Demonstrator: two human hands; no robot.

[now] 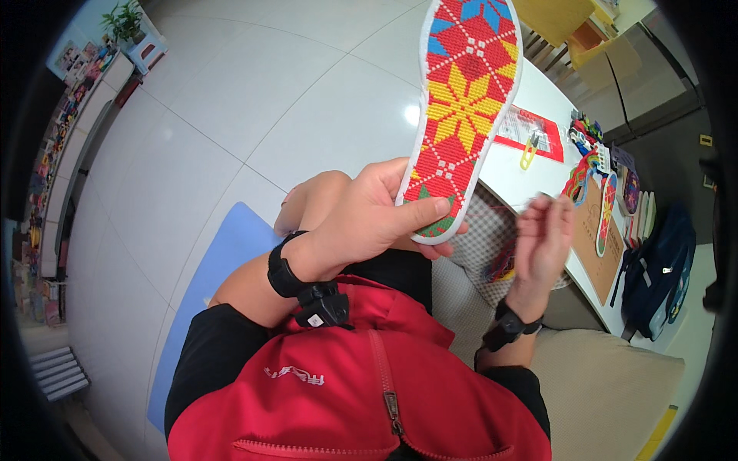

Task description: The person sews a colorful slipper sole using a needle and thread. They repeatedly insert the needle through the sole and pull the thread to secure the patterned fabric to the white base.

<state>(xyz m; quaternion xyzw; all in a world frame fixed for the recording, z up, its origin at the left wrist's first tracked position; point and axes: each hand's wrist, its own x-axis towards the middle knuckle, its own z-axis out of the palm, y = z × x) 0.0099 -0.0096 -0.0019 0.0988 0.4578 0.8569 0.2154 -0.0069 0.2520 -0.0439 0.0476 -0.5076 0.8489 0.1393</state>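
Note:
An embroidered insole with red, yellow, blue and green stitching and a white edge stands up from my left hand. The thumb presses on its green heel end, and the fingers lie behind it. To the right of the insole my right hand is raised, its fingers curled together. A thin red thread runs from near the heel toward that hand; whether the fingers pinch a needle is too small to tell. Yellow thread snips lie on the white table, by a red-and-white packet.
Colourful thread skeins, a second, smaller-looking insole and a brown board lie on the table. A dark backpack is at its right end. A checked cushion sits below the table edge, with loose threads on it. A blue mat covers floor at left.

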